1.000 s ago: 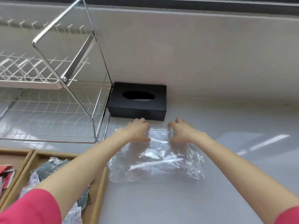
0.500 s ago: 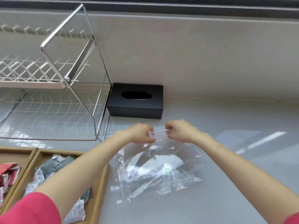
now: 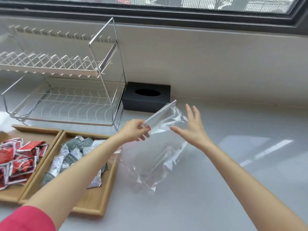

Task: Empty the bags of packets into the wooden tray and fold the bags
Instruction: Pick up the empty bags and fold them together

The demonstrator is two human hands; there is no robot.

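A clear, empty plastic zip bag (image 3: 160, 147) hangs in the air above the grey counter, its zip strip tilted up to the right. My left hand (image 3: 135, 130) pinches the bag's top left corner. My right hand (image 3: 191, 129) is spread open just to the right of the bag, fingers apart, holding nothing. The wooden tray (image 3: 98, 205) lies at lower left with two compartments: grey and white packets (image 3: 73, 154) fill the right one, red packets (image 3: 18, 159) the left one.
A metal two-tier dish rack (image 3: 66, 90) stands at the back left. A black tissue box (image 3: 146, 96) sits against the wall behind the bag. A window runs along the top. Grey counter (image 3: 241, 147) extends to the right.
The bag was lying on the counter under both hands; it has been lifted. My right hand has let go and opened, while the left keeps its pinch on the top edge.
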